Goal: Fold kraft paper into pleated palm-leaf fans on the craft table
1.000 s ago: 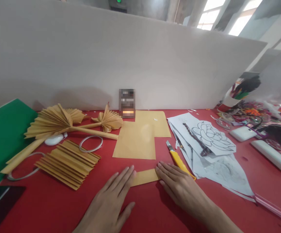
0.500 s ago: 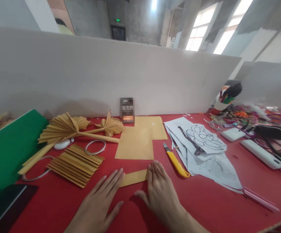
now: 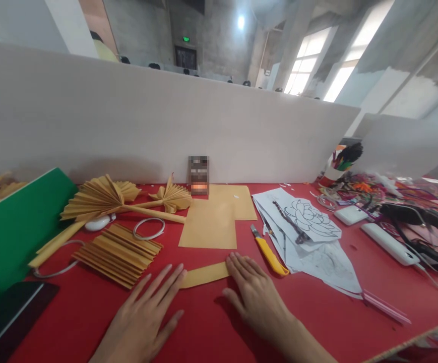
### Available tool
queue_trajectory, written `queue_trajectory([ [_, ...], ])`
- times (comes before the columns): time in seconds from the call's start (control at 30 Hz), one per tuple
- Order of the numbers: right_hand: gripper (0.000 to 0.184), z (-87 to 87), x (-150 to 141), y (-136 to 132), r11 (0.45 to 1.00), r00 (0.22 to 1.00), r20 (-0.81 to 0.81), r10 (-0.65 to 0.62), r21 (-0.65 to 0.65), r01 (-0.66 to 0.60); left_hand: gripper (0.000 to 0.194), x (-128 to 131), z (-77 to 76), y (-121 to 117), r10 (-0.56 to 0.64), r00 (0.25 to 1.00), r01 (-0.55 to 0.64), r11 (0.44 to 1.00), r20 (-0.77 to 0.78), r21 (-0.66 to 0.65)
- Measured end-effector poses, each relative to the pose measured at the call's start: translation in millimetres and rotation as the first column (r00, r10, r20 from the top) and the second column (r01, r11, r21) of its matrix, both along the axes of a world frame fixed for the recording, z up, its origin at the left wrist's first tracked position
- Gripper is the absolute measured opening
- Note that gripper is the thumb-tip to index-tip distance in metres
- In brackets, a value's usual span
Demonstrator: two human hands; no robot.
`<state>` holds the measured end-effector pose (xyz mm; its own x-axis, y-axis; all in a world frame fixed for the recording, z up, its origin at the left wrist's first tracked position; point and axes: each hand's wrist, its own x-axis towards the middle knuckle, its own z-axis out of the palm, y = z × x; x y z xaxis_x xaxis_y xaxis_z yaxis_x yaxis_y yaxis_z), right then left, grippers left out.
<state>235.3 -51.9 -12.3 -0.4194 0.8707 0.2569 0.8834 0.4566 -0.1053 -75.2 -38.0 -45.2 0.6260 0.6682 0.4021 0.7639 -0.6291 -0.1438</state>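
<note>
A narrow strip of tan paper (image 3: pixel 205 275), seemingly folded, lies flat on the red tabletop (image 3: pixel 199 327). My left hand (image 3: pixel 148 305) rests palm down with its fingers over the strip's left end, thumb held apart. Over the right end lie the fingers of my right hand (image 3: pixel 254 290), also flat, thumb out to the side. Both ends of the strip are hidden under my fingers. Just beyond it are a tan paper sheet (image 3: pixel 208 227) and a second sheet (image 3: pixel 246 204) partly beneath. A yellow utility knife (image 3: pixel 271 254) lies right of them, blade tip pointing away.
Pleated paper (image 3: pixel 118 254), folded paper fans (image 3: pixel 94 199) and a white cable (image 3: pixel 148 229) lie left, near a green board (image 3: pixel 22 227). Line drawings (image 3: pixel 311 222) spread out at right, before white devices (image 3: pixel 388 243) and a cup of pens (image 3: pixel 334 171). A white partition (image 3: pixel 166 121) stands behind.
My hands have moved slightly apart along the paper strip, uncovering more of its middle. The right hand's fingers now slant further left. The view has shifted a little.
</note>
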Motion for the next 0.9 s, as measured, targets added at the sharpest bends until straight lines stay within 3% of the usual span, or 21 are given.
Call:
queue_trajectory([
  [0.1,0.051,1.0,21,1,0.998,0.999,0.023,-0.032,0.061,0.03,0.063,0,1.2,-1,0.004,1.0,-0.004,1.0,0.026,-0.008],
  [0.2,0.034,9.1,19,11,0.995,0.998,0.057,-0.022,0.099,0.016,0.049,9,10.6,5,0.031,0.998,-0.026,0.997,0.059,-0.073],
  [0.27,0.022,17.0,9,21,0.997,0.996,0.083,-0.023,0.072,0.018,0.042,20,22.2,13,0.067,0.995,-0.053,0.983,0.076,-0.175],
  [0.37,0.019,27.6,-11,36,0.999,0.992,0.125,0.005,-0.046,0.001,0.036,41,40.6,28,0.126,0.975,-0.06,0.941,0.181,-0.332],
  [0.5,0.012,34.3,-25,47,0.979,0.997,0.023,0.076,-0.191,-0.07,0.018,60,53.0,40,0.144,0.95,0.019,0.859,0.277,-0.511],
  [0.7,0.014,40.7,-21,56,0.928,0.981,-0.178,0.078,-0.347,-0.136,0.013,57,60.1,54,0.228,0.871,0.179,0.676,0.435,-0.715],
  [0.8,0.014,46.0,-19,64,0.913,0.964,-0.265,0.038,-0.383,-0.141,0.018,53,58.0,63,0.292,0.791,0.289,0.597,0.538,-0.749],
  [0.9,0.013,48.4,-22,72,0.9,0.95,-0.308,-0.04,-0.425,-0.1,0.029,49,46.3,69,0.401,0.626,0.438,0.528,0.669,-0.727],
])
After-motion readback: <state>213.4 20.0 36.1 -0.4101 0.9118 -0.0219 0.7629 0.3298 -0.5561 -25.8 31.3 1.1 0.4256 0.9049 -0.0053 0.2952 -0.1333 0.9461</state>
